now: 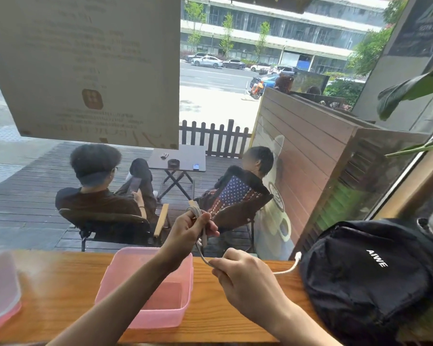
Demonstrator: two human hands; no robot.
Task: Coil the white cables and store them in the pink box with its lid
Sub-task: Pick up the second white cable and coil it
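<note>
Both hands: clamped on white cable [202, 255]
Left hand [189, 229]: raised, pinching coil
Right hand [243, 280]: lower, beside pink box [145, 308]

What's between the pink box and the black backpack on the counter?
Head view: the right hand gripping the white cable, over bare wooden counter.

Left hand [190, 231] was raised over the open pink box [145, 290], pinching a coiled bundle of white cable [284, 270]. Right hand [243, 278] gripped the slack lower down. Free end trailed right toward the black backpack [370, 278]. Lid [0, 288] lay far left on the wooden counter [60, 290].
</note>
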